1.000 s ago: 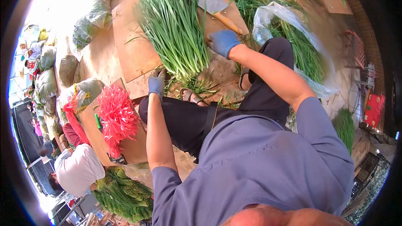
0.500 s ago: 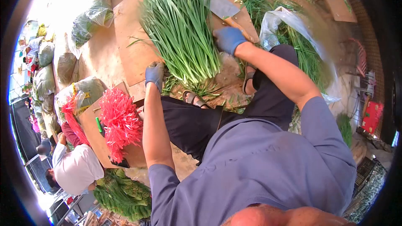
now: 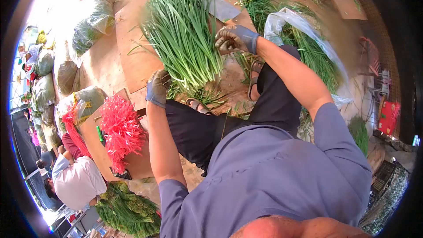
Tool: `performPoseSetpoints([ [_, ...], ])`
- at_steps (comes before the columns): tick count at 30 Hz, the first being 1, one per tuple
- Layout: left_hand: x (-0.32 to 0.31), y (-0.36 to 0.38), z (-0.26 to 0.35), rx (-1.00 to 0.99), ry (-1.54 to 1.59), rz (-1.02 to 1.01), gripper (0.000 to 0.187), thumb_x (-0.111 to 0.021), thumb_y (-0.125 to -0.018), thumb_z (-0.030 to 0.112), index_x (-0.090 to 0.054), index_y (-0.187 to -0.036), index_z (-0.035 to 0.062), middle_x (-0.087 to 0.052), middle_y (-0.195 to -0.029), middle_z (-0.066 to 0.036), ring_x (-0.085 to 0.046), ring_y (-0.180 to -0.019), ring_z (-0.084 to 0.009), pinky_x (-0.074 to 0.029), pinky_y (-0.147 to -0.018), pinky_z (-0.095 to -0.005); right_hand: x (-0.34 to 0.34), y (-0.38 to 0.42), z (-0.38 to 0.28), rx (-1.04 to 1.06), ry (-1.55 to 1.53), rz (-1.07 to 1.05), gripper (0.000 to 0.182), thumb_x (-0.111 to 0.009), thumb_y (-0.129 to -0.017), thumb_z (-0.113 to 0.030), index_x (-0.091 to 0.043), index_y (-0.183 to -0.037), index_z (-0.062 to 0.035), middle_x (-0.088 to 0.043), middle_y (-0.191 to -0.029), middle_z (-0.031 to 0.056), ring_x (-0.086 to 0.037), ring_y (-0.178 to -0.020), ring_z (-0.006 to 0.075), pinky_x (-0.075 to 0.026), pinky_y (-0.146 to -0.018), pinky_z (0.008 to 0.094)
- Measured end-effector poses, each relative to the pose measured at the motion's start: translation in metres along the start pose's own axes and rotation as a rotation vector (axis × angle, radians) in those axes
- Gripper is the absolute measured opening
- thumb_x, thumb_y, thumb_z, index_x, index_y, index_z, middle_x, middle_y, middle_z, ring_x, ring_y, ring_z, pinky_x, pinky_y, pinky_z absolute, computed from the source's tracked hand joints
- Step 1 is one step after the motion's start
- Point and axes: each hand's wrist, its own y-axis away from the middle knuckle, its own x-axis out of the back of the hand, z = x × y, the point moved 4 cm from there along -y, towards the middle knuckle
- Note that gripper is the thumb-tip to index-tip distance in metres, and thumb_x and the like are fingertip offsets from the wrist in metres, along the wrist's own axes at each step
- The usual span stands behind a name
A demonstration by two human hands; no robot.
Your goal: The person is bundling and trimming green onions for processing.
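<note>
In the head view, a clear bag (image 3: 287, 16) on the right holds loose greens (image 3: 313, 53). The left hand (image 3: 158, 87) and right hand (image 3: 236, 40) flank the stalk ends of a leafy bundle (image 3: 183, 35) on a board (image 3: 137, 59), fingers curled; I cannot tell whether either grips anything. The shirt (image 3: 264, 167) lettering is unreadable.

bright daylight, white glare at upper left, strong fisheye curving, black rounded edges, hazy blur upper right
</note>
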Motion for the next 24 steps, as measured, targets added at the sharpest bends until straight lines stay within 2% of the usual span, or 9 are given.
performPoseSetpoints([
  [1,-0.001,0.0,0.0,-0.017,-0.015,-0.025,0.014,-0.061,-0.09,0.021,-0.065,-0.096,0.0098,-0.067,-0.088,-0.003,-0.062,-0.079,-0.0128,-0.047,-0.064,-0.0274,0.001,0.0,0.004,-0.058,-0.059,0.079,0.019,-0.051,-0.097,-0.022,-0.061,-0.104,-0.0066,-0.071,-0.097,0.0082,-0.067,-0.076,0.014,-0.052,-0.06,0.0273],
  [4,-0.006,0.005,0.0,-0.141,-0.071,0.039,0.013,-0.059,-0.091,0.021,-0.065,-0.095,0.0104,-0.066,-0.085,-0.002,-0.06,-0.076,-0.0114,-0.046,-0.062,-0.027,0.0,0.005,0.004,-0.086,-0.217,-0.048,0.021,-0.049,-0.098,-0.023,-0.06,-0.107,-0.007,-0.07,-0.105,0.0104,-0.068,-0.088,0.0164,-0.054,-0.071,0.031],
  [10,-0.017,0.003,0.004,-0.169,-0.148,0.145,0.012,-0.057,-0.091,0.022,-0.062,-0.095,0.0114,-0.064,-0.083,-0.001,-0.061,-0.075,-0.0106,-0.047,-0.063,-0.0257,-0.002,0.006,0.01,0.083,-0.197,-0.173,0.023,-0.055,-0.097,-0.024,-0.057,-0.114,-0.0087,-0.066,-0.117,0.0107,-0.065,-0.103,0.0184,-0.053,-0.086,0.0346],
  [15,-0.004,-0.019,-0.007,0.026,0.102,0.149,0.021,-0.048,-0.092,0.023,-0.063,-0.095,0.008,-0.068,-0.095,-0.008,-0.065,-0.088,-0.0227,-0.054,-0.076,-0.0362,0.002,-0.008,0.015,0.127,-0.23,-0.031,0.018,-0.06,-0.096,-0.022,-0.057,-0.104,-0.006,-0.069,-0.089,0.0107,-0.068,-0.077,0.0173,-0.056,-0.061,0.0323],
  [18,-0.009,-0.022,0.003,0.219,0.328,0.153,0.024,-0.044,-0.092,0.02,-0.063,-0.095,0.0053,-0.068,-0.095,-0.01,-0.065,-0.089,-0.0252,-0.054,-0.08,-0.0399,0.015,-0.046,0.034,0.374,-0.105,0.033,0.01,-0.059,-0.096,-0.015,-0.058,-0.1,-0.0061,-0.068,-0.086,0.0108,-0.067,-0.068,0.0192,-0.055,-0.057,0.0343],
  [19,-0.005,-0.033,-0.001,0.217,0.331,0.239,0.024,-0.043,-0.091,0.02,-0.062,-0.093,0.0061,-0.067,-0.086,-0.009,-0.065,-0.076,-0.0246,-0.055,-0.071,-0.0378,-0.003,-0.028,0.02,0.272,-0.012,0.132,0.01,-0.061,-0.095,-0.015,-0.057,-0.096,-0.0058,-0.066,-0.08,0.0069,-0.064,-0.066,0.0167,-0.054,-0.058,0.0326],
  [22,0.011,-0.065,-0.004,0.227,0.263,0.145,0.025,-0.042,-0.091,0.019,-0.062,-0.089,0.0041,-0.066,-0.082,-0.011,-0.065,-0.072,-0.0274,-0.057,-0.068,-0.041,-0.019,-0.033,0.021,0.392,0.009,0.153,0.011,-0.062,-0.095,-0.016,-0.057,-0.096,-0.0062,-0.065,-0.08,0.0048,-0.063,-0.065,0.015,-0.052,-0.056,0.03],
  [23,-0.036,-0.024,0.019,0.142,0.291,0.267,0.024,-0.044,-0.09,0.017,-0.063,-0.086,0.0029,-0.065,-0.082,-0.012,-0.065,-0.069,-0.0282,-0.057,-0.066,-0.0431,-0.027,-0.027,0.018,0.381,0.021,0.158,0.01,-0.062,-0.095,-0.016,-0.057,-0.096,-0.0073,-0.065,-0.079,0.0035,-0.063,-0.064,0.0141,-0.05,-0.054,0.0287],
  [24,-0.03,-0.032,0.016,0.072,0.217,0.324,0.023,-0.044,-0.088,0.015,-0.063,-0.087,0.0029,-0.066,-0.083,-0.012,-0.065,-0.07,-0.0283,-0.057,-0.065,-0.043,-0.032,-0.024,0.019,0.344,0.058,0.155,0.009,-0.061,-0.095,-0.016,-0.057,-0.096,-0.0081,-0.065,-0.079,0.0027,-0.063,-0.065,0.0137,-0.05,-0.054,0.0281],
])
